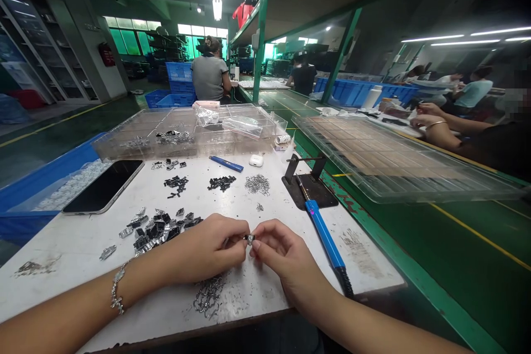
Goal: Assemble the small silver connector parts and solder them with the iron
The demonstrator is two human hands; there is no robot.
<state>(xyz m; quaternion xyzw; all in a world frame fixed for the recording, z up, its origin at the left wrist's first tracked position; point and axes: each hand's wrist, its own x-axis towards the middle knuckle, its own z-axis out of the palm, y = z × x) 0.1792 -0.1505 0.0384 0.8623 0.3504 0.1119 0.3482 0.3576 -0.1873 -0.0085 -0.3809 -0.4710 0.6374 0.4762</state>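
Observation:
Fingertips meeting over the table's front half, my left hand (219, 246) and my right hand (280, 246) both pinch one small black and silver metal part (249, 239). Beside my left wrist lies a pile of similar black and silver parts (160, 229). Partly under my left hand is a heap of thin bent wire pieces (208, 296). Farther off sit two piles of small black pieces (222, 183) and a pile of tiny metal bits (257, 185). A blue soldering iron (326, 235) rests on its black stand (313, 191), right of my right hand.
A phone (103, 187) lies at the left edge, near a blue crate (50, 199). Clear compartment boxes (182, 146) stand at the back, with a blue pen-like tool (226, 164) and white earbud case (256, 161) before them. A clear divided tray (406, 160) extends right. Other people sit nearby.

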